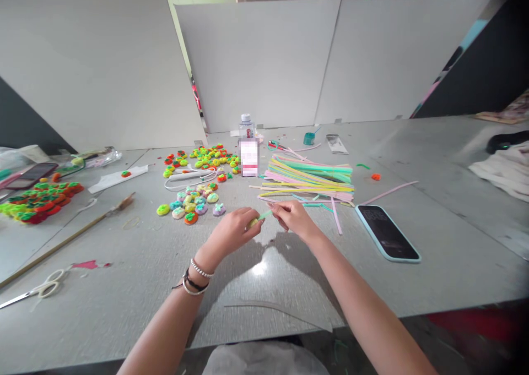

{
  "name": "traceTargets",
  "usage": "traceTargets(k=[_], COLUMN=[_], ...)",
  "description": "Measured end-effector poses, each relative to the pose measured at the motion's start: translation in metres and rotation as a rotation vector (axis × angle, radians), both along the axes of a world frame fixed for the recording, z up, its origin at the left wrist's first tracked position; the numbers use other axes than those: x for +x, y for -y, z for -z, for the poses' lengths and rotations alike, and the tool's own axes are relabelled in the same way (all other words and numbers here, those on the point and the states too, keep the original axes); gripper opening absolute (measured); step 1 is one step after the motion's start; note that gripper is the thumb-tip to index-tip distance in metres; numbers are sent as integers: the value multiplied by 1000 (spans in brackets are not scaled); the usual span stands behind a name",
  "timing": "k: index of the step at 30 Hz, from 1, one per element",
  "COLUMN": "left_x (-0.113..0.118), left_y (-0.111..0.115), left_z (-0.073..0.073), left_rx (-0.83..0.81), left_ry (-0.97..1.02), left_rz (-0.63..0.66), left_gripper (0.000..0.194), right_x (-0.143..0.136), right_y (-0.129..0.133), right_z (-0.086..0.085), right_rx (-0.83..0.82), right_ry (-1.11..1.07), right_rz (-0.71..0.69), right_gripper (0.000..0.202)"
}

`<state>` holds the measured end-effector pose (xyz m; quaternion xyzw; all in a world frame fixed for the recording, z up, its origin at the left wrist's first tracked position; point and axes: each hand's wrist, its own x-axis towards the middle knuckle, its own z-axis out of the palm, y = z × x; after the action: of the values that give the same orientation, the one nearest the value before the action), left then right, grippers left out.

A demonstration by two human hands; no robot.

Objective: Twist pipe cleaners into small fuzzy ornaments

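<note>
"What's being held?"

"The left hand [236, 226] curls its fingers round a small yellow fuzzy piece [253, 222] — the right hand [295, 219] pinches the end of a pale green pipe cleaner [265, 215] stretched between the two."

"And where is that?"

"Over the grey table [157, 287], on the near side of the pipe-cleaner bundle [309, 179]. Finished-looking fuzzy ornaments [190, 206] lie to the left — a blue-cased phone [388, 233] to the right."

Bright | 1 glare spot on table [152, 287] | soft shadows | upper-right corner dark, blurred | bottle [246, 128] front pixelated
</note>
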<state>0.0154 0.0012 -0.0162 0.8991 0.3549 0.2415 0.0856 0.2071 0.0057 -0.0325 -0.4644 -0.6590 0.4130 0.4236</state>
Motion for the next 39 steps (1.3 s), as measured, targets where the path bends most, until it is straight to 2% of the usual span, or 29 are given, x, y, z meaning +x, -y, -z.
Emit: traceTargets(k=[6, 17, 22, 25, 28, 32, 36, 39], left_x=[-4, 0, 3, 4, 4, 0, -7, -8], left_y=[0, 1, 2, 4, 5, 3, -2, -4], left_z=[-4, 1, 10, 12, 8, -1, -5, -3], left_rx=[-7, -96, 1, 79, 141, 172, 217, 274], left_ry=[-18, 49, 32, 34, 110, 180, 190, 192], left_rz=[4, -82, -153, -169, -88, 70, 104, 106], left_gripper=[21, 25, 31, 28, 26, 42, 30, 30], right_x=[0, -5, -9, -11, -12, -7, -2, -1], right_y=[0, 2, 4, 5, 6, 4, 2, 2], right_z=[0, 0, 1, 1, -2, -6, -8, -8], right_rx=[-30, -50, -29, -82, -193, -275, -309, -341], right_ry=[-24, -94, -86, -139, -226, -375, -459, -458], right_rz=[26, -41, -57, -80, -60, 35, 70, 51], right_gripper=[43, 46, 49, 48, 45, 41, 39, 37])
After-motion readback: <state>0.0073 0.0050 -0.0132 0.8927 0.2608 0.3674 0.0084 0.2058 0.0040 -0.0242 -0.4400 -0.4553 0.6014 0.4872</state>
